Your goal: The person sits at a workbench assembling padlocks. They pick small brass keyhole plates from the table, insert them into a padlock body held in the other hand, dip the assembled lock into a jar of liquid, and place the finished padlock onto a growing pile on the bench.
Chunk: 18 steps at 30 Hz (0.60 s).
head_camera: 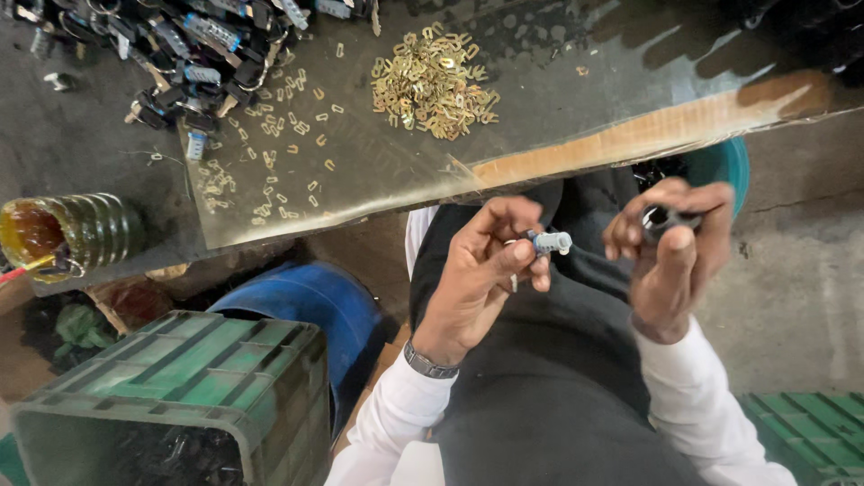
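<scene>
Two hands work apart over your lap. Your left hand (486, 261) pinches a small grey cylinder (549, 241); your right hand (670, 247) grips a dark ring-shaped part (661, 219).

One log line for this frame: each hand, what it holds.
left hand: pinches small grey cylinder | right hand: grips dark ring part | both apart, above lap

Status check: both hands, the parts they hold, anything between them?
Left hand pinches small grey cylinder part. Right hand grips dark ring-shaped part. The two parts apart, nothing between them. Brass clip pile on bench, untouched.
</scene>
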Tool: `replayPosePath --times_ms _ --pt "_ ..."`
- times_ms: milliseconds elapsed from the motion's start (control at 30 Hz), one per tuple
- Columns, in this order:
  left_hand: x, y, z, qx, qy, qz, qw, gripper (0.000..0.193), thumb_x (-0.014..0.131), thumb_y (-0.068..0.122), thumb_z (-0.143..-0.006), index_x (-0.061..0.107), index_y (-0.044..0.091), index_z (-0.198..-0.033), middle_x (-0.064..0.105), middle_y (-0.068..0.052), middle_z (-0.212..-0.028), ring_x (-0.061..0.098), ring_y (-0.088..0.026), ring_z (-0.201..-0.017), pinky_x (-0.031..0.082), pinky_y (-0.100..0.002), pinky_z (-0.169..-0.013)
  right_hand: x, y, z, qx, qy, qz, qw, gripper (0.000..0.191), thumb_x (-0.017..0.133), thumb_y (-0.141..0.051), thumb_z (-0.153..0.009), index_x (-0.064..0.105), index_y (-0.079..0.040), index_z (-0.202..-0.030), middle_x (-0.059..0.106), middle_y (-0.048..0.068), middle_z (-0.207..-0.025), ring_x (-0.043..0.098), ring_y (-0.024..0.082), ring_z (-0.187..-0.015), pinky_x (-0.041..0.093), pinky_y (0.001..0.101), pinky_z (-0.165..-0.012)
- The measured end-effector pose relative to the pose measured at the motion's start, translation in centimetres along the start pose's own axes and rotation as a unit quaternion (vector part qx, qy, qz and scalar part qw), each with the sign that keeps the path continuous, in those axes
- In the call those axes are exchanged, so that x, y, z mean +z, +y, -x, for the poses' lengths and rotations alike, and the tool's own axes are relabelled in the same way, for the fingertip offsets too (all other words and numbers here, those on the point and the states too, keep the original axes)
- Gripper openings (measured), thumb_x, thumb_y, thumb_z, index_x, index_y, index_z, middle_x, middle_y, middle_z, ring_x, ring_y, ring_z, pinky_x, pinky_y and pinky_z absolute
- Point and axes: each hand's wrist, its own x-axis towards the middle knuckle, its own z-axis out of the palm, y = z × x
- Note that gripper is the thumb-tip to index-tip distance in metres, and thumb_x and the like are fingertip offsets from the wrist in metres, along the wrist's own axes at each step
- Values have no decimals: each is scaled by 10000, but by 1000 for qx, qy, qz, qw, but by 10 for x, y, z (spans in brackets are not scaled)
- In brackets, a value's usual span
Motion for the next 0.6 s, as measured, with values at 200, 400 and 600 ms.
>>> replayPosePath --times_ms 200,400,600 --pt "-5 -19 -2 30 26 17 999 121 729 14 -998 636 15 -1076 649 -70 -969 703 -184 -876 595 -360 -777 5 19 20 33 46 -14 998 343 483 -385 -1106 381 -58 -1092 443 112 -670 348 103 -496 332 252 -466" --pt "-1 -22 -2 76 44 -50 995 120 718 -36 -990 626 -4 -1059 637 -69 -975 707 -192 -888 606 -357 -791 9 25 17 8 61 30 998 322 494 -329 -1083 394 -27 -1035 445 109 -682 388 139 -522 315 256 -499" --pt "-1 -26 -5 115 53 -124 984 98 703 -82 -978 632 -43 -1032 639 -77 -989 699 -167 -898 612 -329 -827 4 29 20 -8 39 115 993 254 456 -257 -1114 410 -11 -1071 466 114 -743 403 126 -562 325 251 -531"
